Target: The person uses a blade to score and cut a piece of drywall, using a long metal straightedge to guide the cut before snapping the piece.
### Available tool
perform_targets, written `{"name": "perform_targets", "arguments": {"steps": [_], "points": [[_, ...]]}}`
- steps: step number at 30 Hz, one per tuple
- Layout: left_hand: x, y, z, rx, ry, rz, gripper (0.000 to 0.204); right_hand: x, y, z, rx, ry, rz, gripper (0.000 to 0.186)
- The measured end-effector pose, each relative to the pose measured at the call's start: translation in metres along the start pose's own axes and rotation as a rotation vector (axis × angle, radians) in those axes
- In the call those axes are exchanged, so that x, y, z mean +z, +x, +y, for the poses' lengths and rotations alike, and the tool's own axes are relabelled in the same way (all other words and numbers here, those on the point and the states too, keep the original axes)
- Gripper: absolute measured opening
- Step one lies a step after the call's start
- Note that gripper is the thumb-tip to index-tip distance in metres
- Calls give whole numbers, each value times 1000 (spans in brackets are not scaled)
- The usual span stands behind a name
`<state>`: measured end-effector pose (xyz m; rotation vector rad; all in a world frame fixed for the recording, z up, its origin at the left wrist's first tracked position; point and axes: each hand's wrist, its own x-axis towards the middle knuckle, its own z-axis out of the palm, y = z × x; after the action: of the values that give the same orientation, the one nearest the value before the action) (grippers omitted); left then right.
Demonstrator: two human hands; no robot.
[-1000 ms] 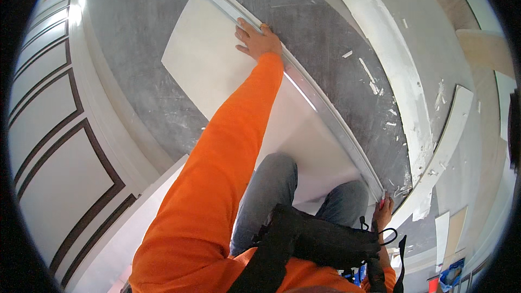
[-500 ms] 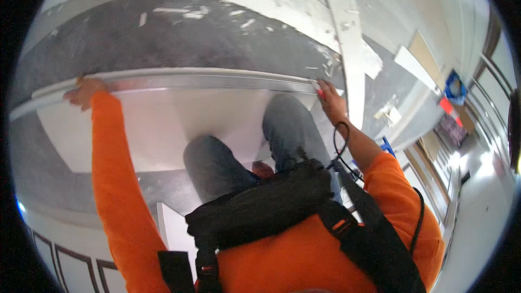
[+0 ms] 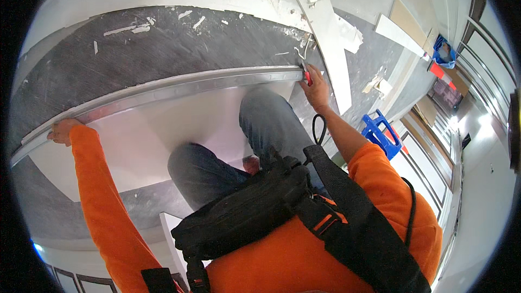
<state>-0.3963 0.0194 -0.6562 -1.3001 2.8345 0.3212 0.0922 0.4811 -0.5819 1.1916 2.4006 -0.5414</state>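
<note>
A long silvery metal straightedge [image 3: 179, 86] lies across a large white board [image 3: 135, 146] on the floor, along the board's far edge. My left hand [image 3: 63, 131] is closed over the straightedge near its left end, fingers curled on the far side. At the other end, my right hand [image 3: 316, 88] grips a red-handled utility knife [image 3: 307, 75]. Its blade points away from me, beside the end of the straightedge, and whether it touches the board cannot be made out. My bent knees [image 3: 266, 114] are over the board's near side.
White scraps [image 3: 130, 29] litter the dark grey floor [image 3: 228, 43] beyond the straightedge. A long white strip [image 3: 320, 27] lies to the right of my right hand. Farther right are a blue stool [image 3: 381, 134], leaning offcuts [image 3: 401, 30] and a blue bag [image 3: 444, 53].
The view has turned, so the straightedge appears more slanted and the blue stool shows more fully. Both hands stay at the straightedge's ends, the right still holding the knife.
</note>
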Motion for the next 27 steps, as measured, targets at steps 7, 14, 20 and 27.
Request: {"name": "perform_targets", "arguments": {"steps": [7,14,20,27], "points": [[-10,2,-4,23,22,-38,59,-7,1,-6,-16,-17,-66,56],[-20,-13,5,42,-7,-67,71,-6,0,-2,10,-100,-115,50],[-26,-33,19,-13,-3,-78,64,-7,3,10,-14,-88,-144,54],[29,75,-59,374,590,195,42,-4,7,-1,-100,-120,-44,56]]}}
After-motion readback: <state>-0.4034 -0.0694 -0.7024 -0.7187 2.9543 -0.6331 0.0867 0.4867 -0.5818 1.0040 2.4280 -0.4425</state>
